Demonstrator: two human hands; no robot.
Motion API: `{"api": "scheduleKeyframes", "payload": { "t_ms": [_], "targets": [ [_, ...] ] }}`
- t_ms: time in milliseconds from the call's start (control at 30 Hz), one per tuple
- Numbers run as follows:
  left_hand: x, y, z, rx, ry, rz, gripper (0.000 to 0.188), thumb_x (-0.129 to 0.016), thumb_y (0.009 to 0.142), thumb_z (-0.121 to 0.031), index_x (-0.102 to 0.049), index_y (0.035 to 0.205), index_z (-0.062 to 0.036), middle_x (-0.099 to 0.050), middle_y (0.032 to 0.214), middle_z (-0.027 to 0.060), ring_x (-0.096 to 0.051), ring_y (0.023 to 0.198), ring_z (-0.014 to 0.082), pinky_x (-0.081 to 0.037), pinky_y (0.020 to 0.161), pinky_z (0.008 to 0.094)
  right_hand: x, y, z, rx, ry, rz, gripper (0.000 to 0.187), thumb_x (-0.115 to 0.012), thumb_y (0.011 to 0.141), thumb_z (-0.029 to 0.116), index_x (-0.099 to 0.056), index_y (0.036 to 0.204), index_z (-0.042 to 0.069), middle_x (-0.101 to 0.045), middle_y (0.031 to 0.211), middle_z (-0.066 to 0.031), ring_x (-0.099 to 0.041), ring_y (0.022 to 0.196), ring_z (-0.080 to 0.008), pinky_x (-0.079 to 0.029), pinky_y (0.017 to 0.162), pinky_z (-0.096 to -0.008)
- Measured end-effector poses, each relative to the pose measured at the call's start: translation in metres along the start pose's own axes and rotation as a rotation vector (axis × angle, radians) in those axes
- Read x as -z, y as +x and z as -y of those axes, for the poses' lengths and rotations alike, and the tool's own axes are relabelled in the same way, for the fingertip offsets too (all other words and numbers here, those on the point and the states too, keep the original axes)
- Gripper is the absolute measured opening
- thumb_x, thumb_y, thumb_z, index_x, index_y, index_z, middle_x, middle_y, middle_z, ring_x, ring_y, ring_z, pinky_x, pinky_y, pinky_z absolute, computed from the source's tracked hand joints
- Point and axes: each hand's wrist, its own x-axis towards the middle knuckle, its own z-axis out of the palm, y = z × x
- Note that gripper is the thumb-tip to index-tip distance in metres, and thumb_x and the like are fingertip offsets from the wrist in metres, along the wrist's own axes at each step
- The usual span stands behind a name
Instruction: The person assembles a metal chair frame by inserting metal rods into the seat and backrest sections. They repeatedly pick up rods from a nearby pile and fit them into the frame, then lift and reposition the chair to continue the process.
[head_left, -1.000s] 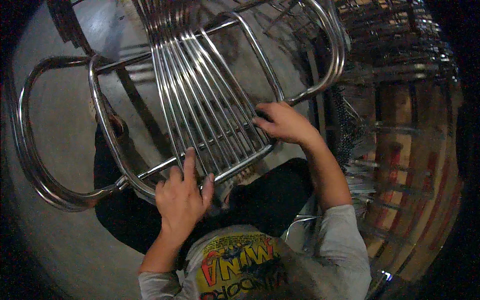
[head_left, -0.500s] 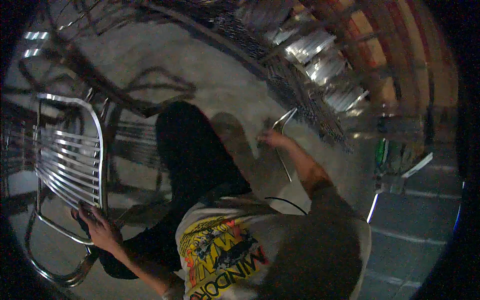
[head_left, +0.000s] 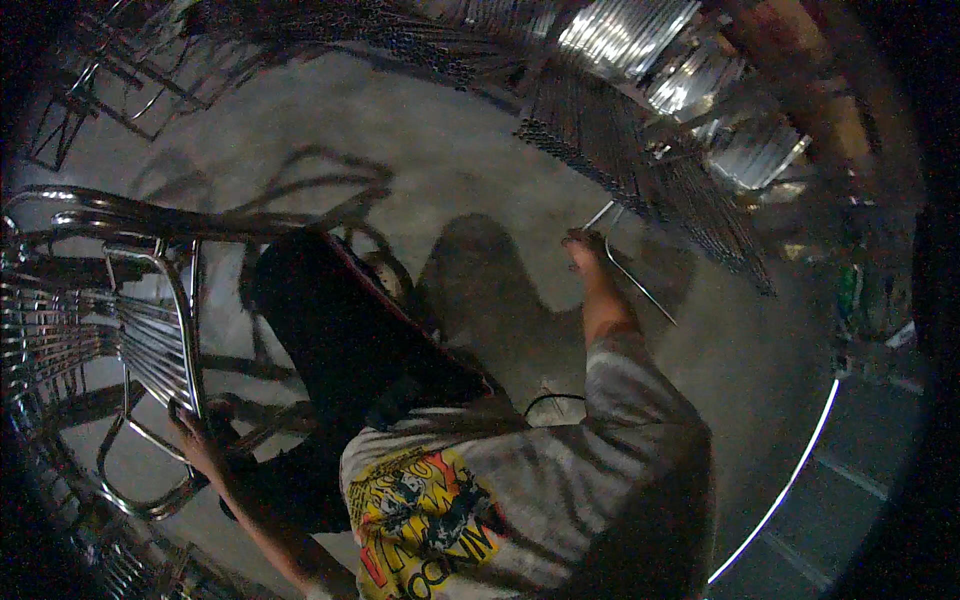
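Note:
My left hand is at the lower corner of a shiny metal chair frame with a slatted back. Its fingers close around the frame's edge, and the fingertips are dark and partly hidden. Out to the right, my right hand grips a thin bent metal rod near its bend. One leg of that rod points toward a pile of rods, while the other slants down over the floor.
More chromed chair frames crowd the left side. A large pile of dark metal rods lies at the upper right, beside bundles of bright tubes. A black cable loop lies on the concrete floor.
My view has swung, so the chair and rod pile sit differently. My right arm reaches farther out, with the bent rod closer to the pile. My left hand remains at the chair frame.

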Motion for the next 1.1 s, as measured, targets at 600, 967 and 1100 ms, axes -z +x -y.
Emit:
{"api": "scheduleKeyframes", "payload": {
  "t_ms": [600, 967, 1100],
  "targets": [
    [-0.006, -0.008, -0.020, -0.064, 0.163, -0.152, 0.057, -0.045, 0.095, -0.047, -0.041, 0.141, -0.0121, -0.062, 0.119, 0.0194, -0.061, 0.097, 0.0411, -0.048, 0.079, 0.0474, -0.142, -0.138, 0.056, -0.059, 0.204, 0.402, 0.025, -0.059, 0.089, 0.031, -0.063, 0.102, 0.010, -0.056, 0.089, -0.0077, -0.055, 0.067, -0.0225, -0.048, 0.060, -0.0427],
    [-0.010, -0.021, -0.052, 0.004, 0.327, -0.277, 0.044, -0.047, 0.097, -0.039, -0.052, 0.134, -0.0144, -0.069, 0.102, 0.0188, -0.067, 0.089, 0.0387, -0.051, 0.075, 0.0433, -0.190, -0.151, 0.161, 0.242, -0.117, 0.676, 0.020, -0.056, 0.091, 0.028, -0.062, 0.097, 0.010, -0.053, 0.077, -0.0048, -0.051, 0.060, -0.0185, -0.045, 0.056, -0.0387],
    [-0.003, -0.028, -0.065, -0.047, 0.271, -0.301, 0.043, -0.049, 0.096, -0.037, -0.053, 0.133, -0.0156, -0.069, 0.100, 0.0177, -0.066, 0.084, 0.0393, -0.052, 0.071, 0.0457, -0.195, -0.144, 0.220, 0.325, -0.086, 0.677, 0.018, -0.055, 0.092, 0.027, -0.062, 0.096, 0.010, -0.051, 0.073, -0.0037, -0.049, 0.058, -0.0170, -0.043, 0.054, -0.0373]
  ]
}}
